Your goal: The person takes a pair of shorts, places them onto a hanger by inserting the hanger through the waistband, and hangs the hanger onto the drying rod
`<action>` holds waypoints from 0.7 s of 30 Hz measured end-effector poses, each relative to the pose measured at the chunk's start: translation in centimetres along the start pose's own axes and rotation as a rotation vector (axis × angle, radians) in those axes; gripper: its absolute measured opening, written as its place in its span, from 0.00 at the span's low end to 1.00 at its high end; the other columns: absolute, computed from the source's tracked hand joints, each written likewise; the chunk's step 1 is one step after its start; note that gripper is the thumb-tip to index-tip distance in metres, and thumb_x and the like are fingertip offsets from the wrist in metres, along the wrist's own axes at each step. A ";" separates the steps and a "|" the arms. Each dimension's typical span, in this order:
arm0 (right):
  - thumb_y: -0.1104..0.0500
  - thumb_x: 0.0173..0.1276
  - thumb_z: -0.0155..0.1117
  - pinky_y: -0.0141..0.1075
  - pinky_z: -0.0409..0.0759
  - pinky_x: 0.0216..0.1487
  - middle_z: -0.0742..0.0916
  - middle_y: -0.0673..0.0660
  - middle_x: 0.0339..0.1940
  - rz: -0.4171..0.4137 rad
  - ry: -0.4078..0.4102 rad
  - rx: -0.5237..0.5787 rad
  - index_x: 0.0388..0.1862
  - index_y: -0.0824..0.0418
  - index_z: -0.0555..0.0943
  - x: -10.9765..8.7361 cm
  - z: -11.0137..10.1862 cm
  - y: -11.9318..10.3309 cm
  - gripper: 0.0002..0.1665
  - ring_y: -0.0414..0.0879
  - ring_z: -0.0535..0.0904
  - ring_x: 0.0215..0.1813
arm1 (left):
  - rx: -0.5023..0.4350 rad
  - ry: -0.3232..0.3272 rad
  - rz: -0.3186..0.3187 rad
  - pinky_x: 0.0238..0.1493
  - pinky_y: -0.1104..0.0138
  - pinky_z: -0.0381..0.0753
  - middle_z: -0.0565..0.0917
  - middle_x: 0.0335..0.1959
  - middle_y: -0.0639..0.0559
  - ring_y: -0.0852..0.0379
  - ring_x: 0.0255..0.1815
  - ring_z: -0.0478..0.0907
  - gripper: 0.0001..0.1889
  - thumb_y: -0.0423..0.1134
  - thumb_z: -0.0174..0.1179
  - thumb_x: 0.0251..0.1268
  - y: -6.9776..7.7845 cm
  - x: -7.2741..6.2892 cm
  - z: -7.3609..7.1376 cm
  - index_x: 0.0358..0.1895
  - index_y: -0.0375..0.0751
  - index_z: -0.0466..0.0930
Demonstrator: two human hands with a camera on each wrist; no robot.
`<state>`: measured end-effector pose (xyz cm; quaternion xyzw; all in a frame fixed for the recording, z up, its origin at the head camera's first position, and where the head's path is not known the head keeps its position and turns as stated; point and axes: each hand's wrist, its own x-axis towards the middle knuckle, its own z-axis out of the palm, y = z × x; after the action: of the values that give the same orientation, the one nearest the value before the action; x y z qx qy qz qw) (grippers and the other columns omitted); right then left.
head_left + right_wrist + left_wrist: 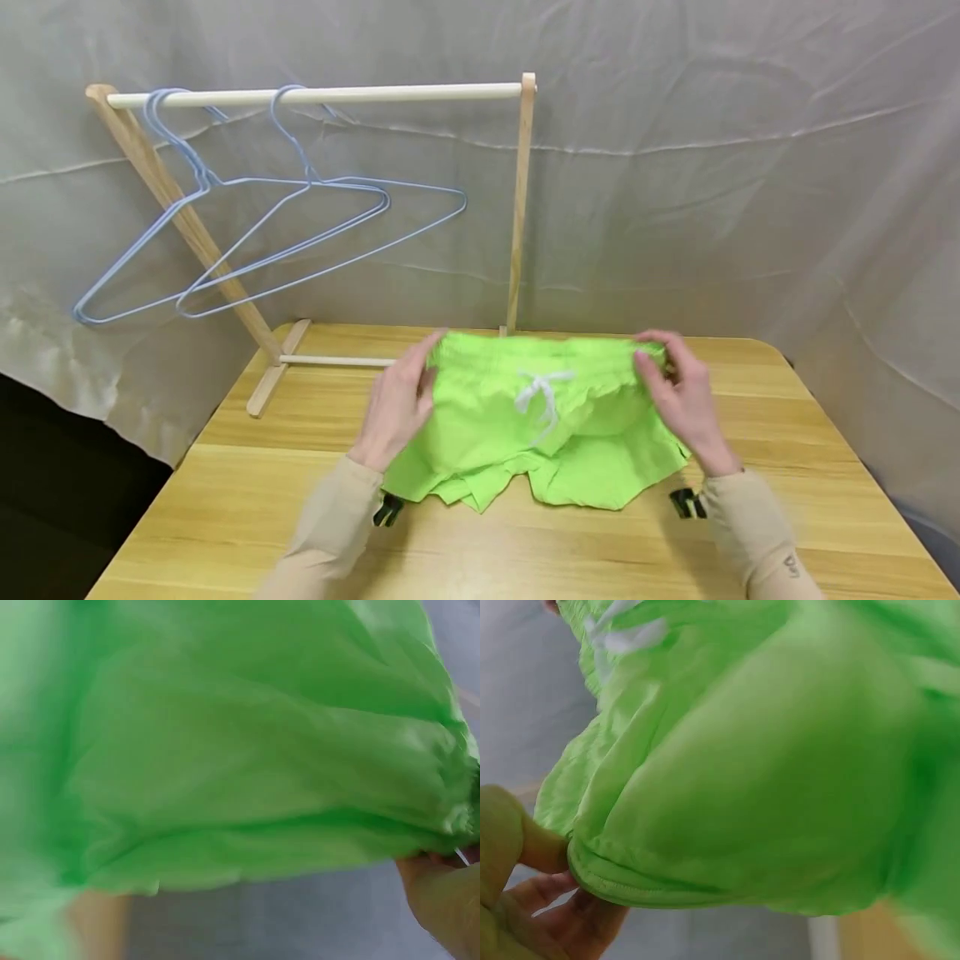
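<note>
Bright green shorts [480,417] with a white drawstring bow [542,396] are held up above the wooden table, waistband at the top and legs hanging toward me. My left hand [397,404] pinches the left end of the waistband; in the left wrist view its thumb and fingers [551,855] grip the cloth's edge. At the other end, my right hand [682,400] pinches the waistband between thumb and fingers. The right wrist view is mostly filled by the green cloth [247,772], with only part of the right hand [442,892] showing at the edge.
A wooden rack with a white rail [420,93] stands at the back left of the table [525,558]. Several blue wire hangers [315,271] hang from it. One rack post [521,208] rises behind the shorts. Grey cloth [712,208] forms the backdrop.
</note>
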<state>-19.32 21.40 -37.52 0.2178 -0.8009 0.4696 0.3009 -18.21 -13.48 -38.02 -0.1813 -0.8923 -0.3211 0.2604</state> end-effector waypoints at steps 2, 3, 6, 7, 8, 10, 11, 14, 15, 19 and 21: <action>0.77 0.68 0.57 0.27 0.69 0.19 0.87 0.57 0.34 0.020 -0.108 -0.058 0.49 0.72 0.80 -2.1 0.9 1.5 0.12 0.30 0.68 0.22 | 0.067 -0.113 -0.032 0.14 0.78 0.62 0.87 0.43 0.41 0.68 0.14 0.59 0.33 0.19 0.57 0.60 -1.1 -1.6 1.1 0.70 0.42 0.70; 0.77 0.68 0.58 0.27 0.71 0.21 0.88 0.60 0.37 0.022 -0.161 -0.092 0.48 0.71 0.81 -3.1 1.3 2.3 0.12 0.30 0.70 0.24 | 0.099 -0.169 -0.048 0.14 0.78 0.60 0.86 0.39 0.44 0.68 0.14 0.58 0.33 0.19 0.58 0.58 -1.6 -2.3 1.5 0.69 0.43 0.71; 0.73 0.71 0.58 0.29 0.72 0.24 0.88 0.59 0.37 0.083 -0.311 -0.176 0.48 0.66 0.83 -5.6 2.0 3.8 0.12 0.29 0.70 0.26 | 0.166 -0.316 -0.090 0.14 0.78 0.57 0.81 0.24 0.51 0.67 0.13 0.57 0.30 0.21 0.60 0.56 -2.5 -3.8 2.2 0.65 0.42 0.72; 0.71 0.73 0.58 0.29 0.72 0.25 0.88 0.58 0.36 0.116 -0.356 -0.196 0.49 0.64 0.83 -6.1 2.0 4.2 0.11 0.29 0.69 0.26 | 0.183 -0.358 -0.107 0.13 0.78 0.57 0.78 0.21 0.53 0.66 0.13 0.57 0.28 0.22 0.61 0.57 -2.6 -4.1 2.2 0.63 0.42 0.73; 0.68 0.74 0.58 0.30 0.72 0.28 0.88 0.56 0.37 0.143 -0.395 -0.219 0.51 0.63 0.83 -6.6 2.0 4.4 0.11 0.29 0.69 0.27 | 0.193 -0.398 -0.130 0.14 0.77 0.58 0.76 0.19 0.54 0.65 0.14 0.59 0.26 0.23 0.62 0.57 -2.6 -4.4 2.3 0.61 0.41 0.74; 0.63 0.75 0.60 0.31 0.74 0.32 0.88 0.55 0.41 0.192 -0.480 -0.240 0.55 0.61 0.82 -7.0 1.7 4.8 0.12 0.30 0.70 0.29 | 0.211 -0.474 -0.188 0.16 0.73 0.64 0.77 0.20 0.53 0.61 0.16 0.65 0.21 0.27 0.64 0.59 -2.7 -4.6 2.2 0.57 0.40 0.76; 0.60 0.75 0.61 0.31 0.74 0.34 0.88 0.55 0.42 0.214 -0.517 -0.244 0.56 0.60 0.81 -7.1 1.5 4.9 0.14 0.32 0.70 0.30 | 0.222 -0.505 -0.214 0.19 0.70 0.70 0.81 0.25 0.50 0.58 0.20 0.71 0.20 0.29 0.66 0.59 -2.6 -4.7 2.1 0.56 0.39 0.77; 0.56 0.71 0.66 0.33 0.78 0.40 0.88 0.59 0.52 0.204 -0.591 -0.260 0.58 0.62 0.80 -7.0 0.7 5.0 0.19 0.39 0.77 0.40 | 0.240 -0.568 -0.268 0.32 0.57 0.83 0.85 0.45 0.41 0.47 0.36 0.83 0.20 0.35 0.69 0.60 -2.5 -4.6 1.8 0.55 0.38 0.79; 0.55 0.70 0.67 0.34 0.79 0.40 0.87 0.59 0.51 0.191 -0.608 -0.268 0.57 0.62 0.80 -6.9 0.4 5.0 0.20 0.41 0.78 0.41 | 0.241 -0.581 -0.278 0.36 0.53 0.84 0.85 0.49 0.39 0.44 0.41 0.83 0.21 0.36 0.70 0.59 -2.5 -4.5 1.8 0.55 0.37 0.79; 0.60 0.65 0.69 0.35 0.77 0.39 0.85 0.52 0.44 0.111 -0.624 -0.302 0.52 0.64 0.81 -6.3 -0.6 4.7 0.18 0.41 0.76 0.42 | 0.198 -0.608 -0.303 0.45 0.50 0.84 0.86 0.51 0.42 0.47 0.43 0.84 0.20 0.41 0.70 0.61 -2.7 -4.0 1.6 0.54 0.37 0.82; 0.64 0.63 0.68 0.33 0.73 0.37 0.83 0.49 0.38 0.092 -0.626 -0.311 0.49 0.64 0.83 -6.0 -0.9 4.5 0.15 0.39 0.74 0.38 | 0.113 -0.634 -0.353 0.39 0.55 0.84 0.87 0.39 0.45 0.54 0.31 0.80 0.18 0.45 0.67 0.65 -2.9 -3.8 1.5 0.51 0.36 0.85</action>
<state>-17.58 24.71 -44.06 0.2666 -0.9252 0.2657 0.0487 -17.15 -15.23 -42.57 -0.1003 -0.9626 -0.2391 -0.0788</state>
